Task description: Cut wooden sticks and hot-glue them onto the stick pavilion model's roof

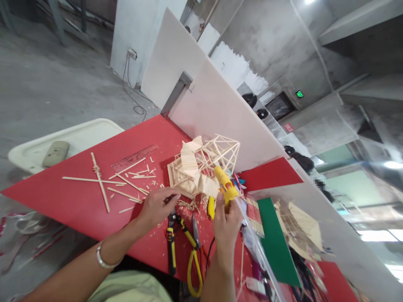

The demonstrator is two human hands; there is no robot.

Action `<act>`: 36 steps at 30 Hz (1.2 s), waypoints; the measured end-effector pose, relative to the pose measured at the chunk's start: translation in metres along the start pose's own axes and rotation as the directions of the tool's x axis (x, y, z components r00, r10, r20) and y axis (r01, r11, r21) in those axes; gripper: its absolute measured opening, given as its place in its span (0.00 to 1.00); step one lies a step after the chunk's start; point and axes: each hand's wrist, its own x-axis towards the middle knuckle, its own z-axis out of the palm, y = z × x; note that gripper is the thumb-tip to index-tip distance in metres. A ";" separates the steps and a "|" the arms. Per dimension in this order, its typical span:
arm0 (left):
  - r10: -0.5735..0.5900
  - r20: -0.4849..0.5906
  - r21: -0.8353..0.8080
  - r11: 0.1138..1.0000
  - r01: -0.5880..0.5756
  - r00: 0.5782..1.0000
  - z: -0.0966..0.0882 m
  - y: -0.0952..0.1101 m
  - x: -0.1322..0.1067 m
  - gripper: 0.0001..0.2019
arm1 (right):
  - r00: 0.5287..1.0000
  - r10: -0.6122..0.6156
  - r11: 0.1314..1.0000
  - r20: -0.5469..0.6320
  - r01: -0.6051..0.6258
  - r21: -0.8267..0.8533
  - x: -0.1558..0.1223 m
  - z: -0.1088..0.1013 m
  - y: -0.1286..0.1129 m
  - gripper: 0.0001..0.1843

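My right hand (225, 224) is closed round a yellow glue gun (225, 184) with a clear glue stick trailing back from it; the nozzle points at a small house model of thin wooden sticks (201, 165) on the red table (94, 201). My left hand (159, 203) rests on the table just in front of the model. Its fingers are curled in a pinch near the model's base, and I cannot make out what they hold. A silver bracelet is on the left wrist.
Loose wooden sticks (100, 180) and a ruler (135, 157) lie on the table's left part. Yellow-handled pliers (179, 239) lie near my hands. A green sheet (277, 241) and clutter sit to the right. White partition panels (220, 109) stand behind the model. A white tray (69, 140) is at far left.
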 end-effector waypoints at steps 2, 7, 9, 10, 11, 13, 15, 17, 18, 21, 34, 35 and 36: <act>-0.004 0.004 0.000 1.000 0.004 1.000 0.000 -0.001 0.000 0.08 | 1.000 0.023 1.000 -0.009 -0.023 -0.007 0.000 -0.005 -0.001 0.26; -0.008 0.009 0.001 1.000 0.008 1.000 0.002 -0.003 -0.001 0.08 | 0.988 -0.055 0.995 -0.142 0.043 -0.091 0.012 -0.013 -0.010 0.24; -0.012 0.005 -0.005 1.000 0.012 1.000 0.003 -0.005 -0.002 0.08 | 0.982 -0.105 0.987 -0.158 0.084 -0.137 0.015 -0.012 -0.014 0.23; -0.014 0.003 -0.005 1.000 0.014 1.000 0.003 -0.005 -0.002 0.08 | 0.979 -0.127 0.982 -0.159 0.102 -0.158 0.015 -0.012 -0.016 0.23; -0.014 0.001 -0.002 1.000 0.014 1.000 0.002 -0.005 -0.002 0.08 | 0.976 -0.145 0.978 -0.160 0.117 -0.173 0.015 -0.010 -0.017 0.23; -0.014 0.006 0.007 1.000 0.014 1.000 0.002 -0.003 -0.002 0.08 | 0.970 -0.181 0.968 -0.163 0.147 -0.202 0.013 -0.008 -0.018 0.22; -0.011 0.013 0.015 1.000 0.011 1.000 0.000 -0.001 -0.002 0.08 | 0.962 -0.212 0.958 -0.175 0.169 -0.230 0.010 -0.005 -0.018 0.22; -0.007 0.014 0.016 1.000 0.007 1.000 0.000 0.000 -0.001 0.08 | 0.956 -0.232 0.947 -0.179 0.180 -0.267 0.009 -0.004 -0.019 0.22; -0.008 0.015 0.015 1.000 0.008 1.000 -0.001 0.000 -0.001 0.08 | 0.955 -0.239 0.940 -0.176 0.182 -0.288 0.008 -0.004 -0.020 0.22; -0.018 0.019 0.010 1.000 0.017 1.000 -0.001 0.000 -0.001 0.08 | 0.956 -0.237 0.922 -0.175 0.165 -0.351 0.007 -0.003 -0.023 0.23; -0.010 0.020 0.010 1.000 0.010 1.000 0.000 -0.003 -0.002 0.08 | 0.929 -0.310 0.892 -0.201 0.211 -0.400 0.004 -0.003 -0.021 0.21; -0.008 0.017 0.009 1.000 0.008 1.000 0.000 -0.003 -0.002 0.08 | 0.927 -0.315 0.895 -0.205 0.218 -0.390 0.004 -0.004 -0.019 0.21; -0.007 0.016 0.009 1.000 0.007 1.000 0.000 -0.004 -0.002 0.08 | 0.925 -0.316 0.900 -0.209 0.223 -0.374 0.004 -0.004 -0.018 0.21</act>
